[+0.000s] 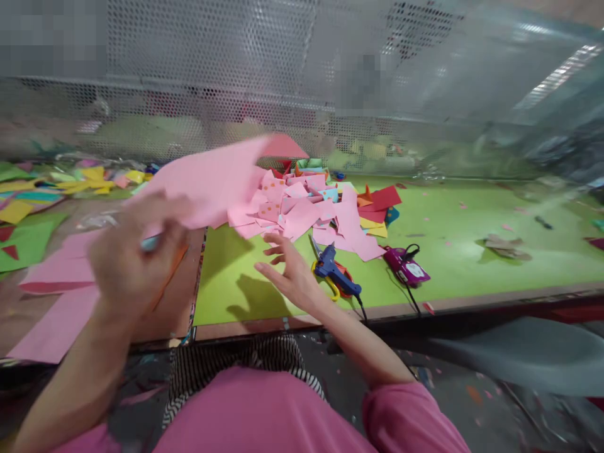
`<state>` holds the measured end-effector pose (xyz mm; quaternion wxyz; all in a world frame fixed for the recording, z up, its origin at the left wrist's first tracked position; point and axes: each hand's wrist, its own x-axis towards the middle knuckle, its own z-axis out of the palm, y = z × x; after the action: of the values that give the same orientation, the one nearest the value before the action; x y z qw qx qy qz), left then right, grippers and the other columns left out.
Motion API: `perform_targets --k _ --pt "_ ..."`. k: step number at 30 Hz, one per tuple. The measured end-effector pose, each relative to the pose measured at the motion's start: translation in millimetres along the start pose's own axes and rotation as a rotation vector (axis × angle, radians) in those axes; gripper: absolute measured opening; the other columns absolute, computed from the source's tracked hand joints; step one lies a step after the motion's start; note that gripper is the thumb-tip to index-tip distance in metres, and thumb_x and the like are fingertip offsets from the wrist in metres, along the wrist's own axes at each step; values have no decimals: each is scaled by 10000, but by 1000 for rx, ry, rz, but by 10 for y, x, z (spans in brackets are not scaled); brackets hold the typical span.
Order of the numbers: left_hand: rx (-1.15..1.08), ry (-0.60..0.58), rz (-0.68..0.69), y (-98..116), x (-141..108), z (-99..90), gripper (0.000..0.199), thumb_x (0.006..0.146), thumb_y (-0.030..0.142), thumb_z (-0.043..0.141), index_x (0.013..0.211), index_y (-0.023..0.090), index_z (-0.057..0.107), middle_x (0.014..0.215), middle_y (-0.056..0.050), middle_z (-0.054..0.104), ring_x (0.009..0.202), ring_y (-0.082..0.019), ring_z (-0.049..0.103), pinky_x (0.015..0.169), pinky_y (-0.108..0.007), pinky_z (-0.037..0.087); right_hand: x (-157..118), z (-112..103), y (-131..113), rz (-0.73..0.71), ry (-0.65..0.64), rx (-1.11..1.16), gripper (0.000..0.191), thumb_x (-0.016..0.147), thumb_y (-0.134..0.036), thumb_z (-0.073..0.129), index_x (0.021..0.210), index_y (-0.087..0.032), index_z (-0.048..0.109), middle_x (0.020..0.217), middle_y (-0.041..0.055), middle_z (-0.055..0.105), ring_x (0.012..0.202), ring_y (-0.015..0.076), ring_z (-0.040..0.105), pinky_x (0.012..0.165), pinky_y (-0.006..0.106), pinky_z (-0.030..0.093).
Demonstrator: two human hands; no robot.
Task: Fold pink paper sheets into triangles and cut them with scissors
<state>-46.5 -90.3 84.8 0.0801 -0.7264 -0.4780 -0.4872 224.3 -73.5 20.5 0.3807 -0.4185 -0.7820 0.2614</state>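
My left hand is raised on the left, smeared by motion, with its fingers curled closed at the edge of a large pink sheet. The sheet sweeps up to the right, its far corner blurred. Something with a light blue end pokes out of the same fist; its kind cannot be made out. My right hand hovers over the green table covering with fingers apart, holding nothing. Just right of it lie a blue glue gun and scissors with yellow and orange-red handles, partly under the gun.
Cut pink pieces are heaped mid-table. More pink strips lie at left, near green and yellow scraps. A purple device with a cord sits right of the glue gun. Perforated metal mesh stands behind the table.
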Motion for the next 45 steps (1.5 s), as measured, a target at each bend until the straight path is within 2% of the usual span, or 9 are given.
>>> perform_targets --k 2,4,9,16,22,26,31,39,45 --pt "-40 -139 300 191 -457 81 511 953 118 585 1376 404 553 1184 26 765 1137 -212 721 1137 -513 497 -143 -62 13 -37 176 -64 621 967 -399 651 1485 -251 342 1420 170 543 1093 247 675 843 403 614" --pt "16 -202 375 296 -828 169 486 936 53 583 1350 307 600 1162 -26 793 1112 -224 743 1133 -513 502 -290 -71 73 -106 263 -213 733 954 -340 673 1549 -283 250 1470 177 490 1195 290 632 892 453 608" --pt "36 -271 339 336 -1294 364 324 937 14 582 1206 176 661 1080 -88 811 1073 -224 758 1131 -499 496 -568 83 187 -284 48 -599 611 968 -182 631 1519 -325 411 1557 147 469 1414 333 467 1091 538 479" --pt "13 -381 334 227 -1493 369 273 953 56 587 1207 136 650 1143 -98 799 1092 -220 746 1094 -445 510 -572 126 250 -371 -235 -443 315 1035 -167 523 1264 -307 688 1266 24 755 1220 199 650 1172 480 386" --pt "175 -412 153 -40 -1647 -1 426 961 42 535 1348 206 607 1178 -95 792 1079 -250 758 1004 -446 551 -561 -110 158 -425 -249 -179 278 1052 -240 498 1246 -269 696 1033 22 811 999 182 734 990 411 547" --pt "198 -369 72 -101 -1677 -59 591 957 42 549 1496 279 495 1165 -76 797 1043 -258 769 921 -431 587 -606 -96 100 -495 -343 -201 366 1006 -195 582 1358 -280 642 1143 20 799 1097 184 712 1022 399 537" --pt "182 -384 107 -142 -1697 -10 682 942 15 562 1567 238 406 1220 -119 772 1085 -263 753 942 -428 592 -615 24 240 -349 -390 -393 381 988 -150 586 1331 -290 674 1274 54 755 1166 210 687 1077 437 502" --pt "229 -347 73 -18 -1721 91 397 888 146 724 1267 236 649 1232 -94 767 1070 -293 732 947 -473 562 -560 -116 256 -170 -344 -506 427 954 -56 498 1261 -275 699 1212 48 773 1099 230 702 1064 474 478" --pt "187 -362 -96 5 -1774 167 163 965 232 642 1120 265 680 1094 -29 792 957 -239 741 855 -414 529 -411 -119 251 39 -295 -400 249 1020 -346 521 915 -225 712 792 38 740 763 191 677 780 345 519"
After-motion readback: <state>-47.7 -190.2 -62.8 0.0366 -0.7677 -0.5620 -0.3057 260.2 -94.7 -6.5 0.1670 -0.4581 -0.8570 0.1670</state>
